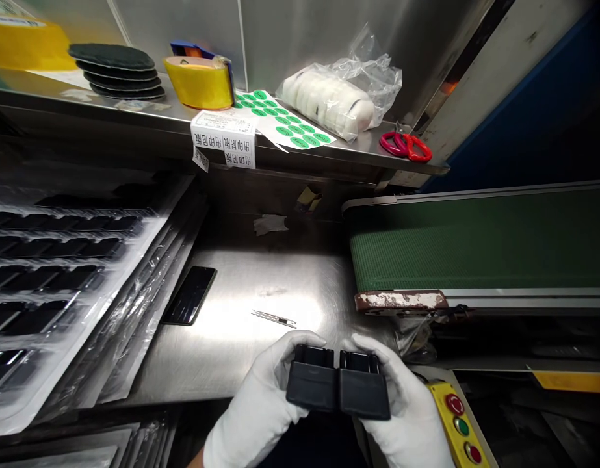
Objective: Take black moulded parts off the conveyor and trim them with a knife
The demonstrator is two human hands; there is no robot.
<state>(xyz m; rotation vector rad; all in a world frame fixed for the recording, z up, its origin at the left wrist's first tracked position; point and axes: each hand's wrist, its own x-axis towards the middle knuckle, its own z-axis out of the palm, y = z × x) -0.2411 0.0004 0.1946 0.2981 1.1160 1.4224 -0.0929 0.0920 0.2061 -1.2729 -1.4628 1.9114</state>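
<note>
While trays (60,273) hold black parts, each gloved hand, left hand (260,396) and right hand (402,403), grips one black case (339,387).

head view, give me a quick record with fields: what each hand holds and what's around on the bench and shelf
left hand: gloved left hand grips the left black plastic block
right hand: gloved right hand grips the right black plastic block
blocks: side by side, touching
bench: steel bench with tweezers and a dark phone-like slab
left side: stacked clear trays with dark parts
right side: green conveyor belt, yellow button box
shelf: yellow tape roll, green sticker sheet, bagged white discs, red scissors, dark round pads
</note>
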